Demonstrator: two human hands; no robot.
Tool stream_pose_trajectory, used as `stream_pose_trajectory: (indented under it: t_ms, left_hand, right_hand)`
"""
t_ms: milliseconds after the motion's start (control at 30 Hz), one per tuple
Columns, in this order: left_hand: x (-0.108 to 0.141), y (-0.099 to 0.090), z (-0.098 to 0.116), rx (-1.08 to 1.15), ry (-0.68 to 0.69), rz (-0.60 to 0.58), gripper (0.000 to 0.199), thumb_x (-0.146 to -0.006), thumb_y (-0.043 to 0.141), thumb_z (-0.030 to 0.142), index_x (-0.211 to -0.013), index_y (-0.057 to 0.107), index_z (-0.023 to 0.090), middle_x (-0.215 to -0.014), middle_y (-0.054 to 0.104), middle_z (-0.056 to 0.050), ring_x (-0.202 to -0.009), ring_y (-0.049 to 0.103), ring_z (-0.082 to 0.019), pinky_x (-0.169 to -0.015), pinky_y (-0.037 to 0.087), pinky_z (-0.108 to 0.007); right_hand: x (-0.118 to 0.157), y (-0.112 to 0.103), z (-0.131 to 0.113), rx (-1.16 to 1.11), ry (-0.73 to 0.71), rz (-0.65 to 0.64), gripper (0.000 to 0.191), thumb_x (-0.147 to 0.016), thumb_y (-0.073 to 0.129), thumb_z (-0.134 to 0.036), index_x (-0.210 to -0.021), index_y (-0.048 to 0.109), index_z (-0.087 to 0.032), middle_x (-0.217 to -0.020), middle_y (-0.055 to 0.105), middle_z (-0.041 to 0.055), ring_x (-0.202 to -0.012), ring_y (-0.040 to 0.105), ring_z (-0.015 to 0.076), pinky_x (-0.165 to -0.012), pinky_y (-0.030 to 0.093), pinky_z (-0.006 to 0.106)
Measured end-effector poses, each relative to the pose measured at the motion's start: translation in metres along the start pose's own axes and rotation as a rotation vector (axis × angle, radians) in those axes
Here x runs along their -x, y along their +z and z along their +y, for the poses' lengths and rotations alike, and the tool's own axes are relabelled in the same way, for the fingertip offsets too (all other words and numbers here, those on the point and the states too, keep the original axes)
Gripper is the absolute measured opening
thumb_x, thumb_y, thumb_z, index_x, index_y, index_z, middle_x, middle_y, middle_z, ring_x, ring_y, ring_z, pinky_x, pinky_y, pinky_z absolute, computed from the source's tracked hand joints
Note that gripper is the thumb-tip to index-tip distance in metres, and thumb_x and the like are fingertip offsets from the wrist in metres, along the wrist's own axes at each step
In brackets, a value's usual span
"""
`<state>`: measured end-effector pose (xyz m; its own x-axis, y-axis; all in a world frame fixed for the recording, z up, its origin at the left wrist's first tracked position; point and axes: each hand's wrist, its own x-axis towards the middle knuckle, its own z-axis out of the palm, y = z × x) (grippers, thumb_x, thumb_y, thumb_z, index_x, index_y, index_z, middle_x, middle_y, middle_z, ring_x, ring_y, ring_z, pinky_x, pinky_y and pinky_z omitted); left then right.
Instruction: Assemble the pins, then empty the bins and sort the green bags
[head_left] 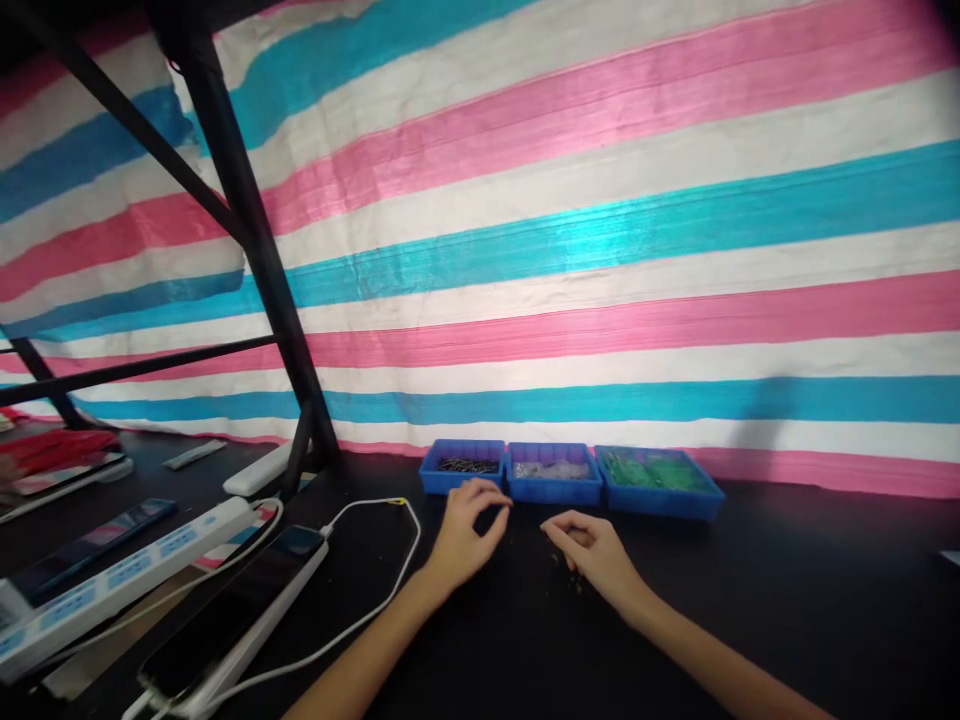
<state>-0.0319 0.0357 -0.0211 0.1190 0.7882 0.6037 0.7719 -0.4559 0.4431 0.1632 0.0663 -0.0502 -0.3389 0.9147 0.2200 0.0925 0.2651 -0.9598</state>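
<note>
My left hand (469, 530) is over the black table in front of the left blue bin, thumb and forefinger drawn together in a pinch. Whatever lies between its fingertips is too small to name. To its right, my right hand (596, 560) is closed with curled fingers, and what it may hold is hidden. Small brownish bits (576, 585) lie on the table just below it. Behind the hands stand three blue bins: the left bin (463, 482) has dark metal pieces, the middle bin (555, 490) clear or whitish pieces, the right bin (664, 503) green pieces.
A phone (236, 610) rests on a white block at the left, joined to a white cable (352, 630) that loops toward my left arm. Further left are a power strip (127, 575) and another phone (97, 545). A black metal frame (262, 260) stands before a striped sheet (600, 300).
</note>
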Motion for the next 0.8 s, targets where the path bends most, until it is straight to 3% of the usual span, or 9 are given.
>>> stream_pose_trajectory:
  t_ms: [67, 167, 500, 567, 667, 800]
  left_hand:
    - [0.007, 0.006, 0.012, -0.018, 0.051, -0.222, 0.024, -0.085, 0.047, 0.028, -0.069, 0.061, 0.018, -0.081, 0.060, -0.002, -0.078, 0.056, -0.015, -0.077, 0.040, -0.031]
    - [0.015, 0.014, 0.017, -0.062, 0.101, -0.408, 0.021, -0.083, 0.051, 0.032, -0.068, 0.056, 0.018, -0.077, 0.056, -0.001, -0.074, 0.052, -0.014, -0.072, 0.039, -0.028]
    - [0.013, 0.014, 0.012, -0.142, 0.116, -0.446, 0.019, -0.085, 0.046, 0.029, -0.070, 0.049, 0.018, -0.078, 0.053, 0.000, -0.076, 0.048, -0.015, -0.071, 0.037, -0.028]
    - [0.013, 0.015, 0.011, -0.133, 0.126, -0.448, 0.020, -0.086, 0.045, 0.029, -0.069, 0.049, 0.018, -0.078, 0.052, 0.000, -0.075, 0.048, -0.015, -0.071, 0.037, -0.029]
    - [0.011, 0.015, 0.010, -0.104, 0.136, -0.459, 0.021, -0.086, 0.044, 0.028, -0.068, 0.048, 0.018, -0.076, 0.051, 0.000, -0.073, 0.048, -0.015, -0.072, 0.037, -0.029]
    - [0.009, 0.016, 0.008, -0.079, 0.122, -0.458, 0.025, -0.087, 0.042, 0.030, -0.066, 0.046, 0.018, -0.073, 0.050, 0.000, -0.071, 0.047, -0.015, -0.070, 0.037, -0.029]
  right_hand:
    - [-0.001, 0.001, 0.002, 0.007, -0.010, -0.008, 0.036, -0.075, 0.059, -0.049, -0.076, 0.065, -0.013, -0.047, 0.048, -0.0029, -0.040, 0.042, 0.0088, -0.040, 0.031, 0.021]
    - [0.000, 0.001, 0.000, 0.017, -0.019, -0.024, 0.035, -0.075, 0.060, -0.048, -0.074, 0.064, -0.014, -0.051, 0.051, -0.0023, -0.041, 0.044, 0.0089, -0.040, 0.032, 0.020]
    - [0.001, 0.003, -0.002, 0.067, -0.078, -0.039, 0.026, -0.077, 0.059, -0.039, -0.076, 0.065, -0.014, -0.062, 0.060, 0.0012, -0.049, 0.051, 0.0116, -0.047, 0.039, 0.022]
    - [0.000, 0.002, -0.001, 0.118, -0.142, 0.047, 0.023, -0.078, 0.058, -0.037, -0.076, 0.066, -0.015, -0.065, 0.061, 0.0021, -0.056, 0.054, 0.0140, -0.053, 0.042, 0.024]
    - [-0.002, -0.005, -0.003, 0.287, -0.266, 0.281, 0.021, -0.081, 0.054, -0.034, -0.077, 0.066, -0.017, -0.070, 0.060, 0.0037, -0.063, 0.054, 0.0166, -0.059, 0.043, 0.027]
    - [-0.005, -0.039, -0.006, 0.666, -0.438, 0.489, 0.017, -0.083, 0.050, -0.027, -0.087, 0.065, -0.021, -0.088, 0.060, 0.0058, -0.085, 0.054, 0.0216, -0.078, 0.041, 0.035]
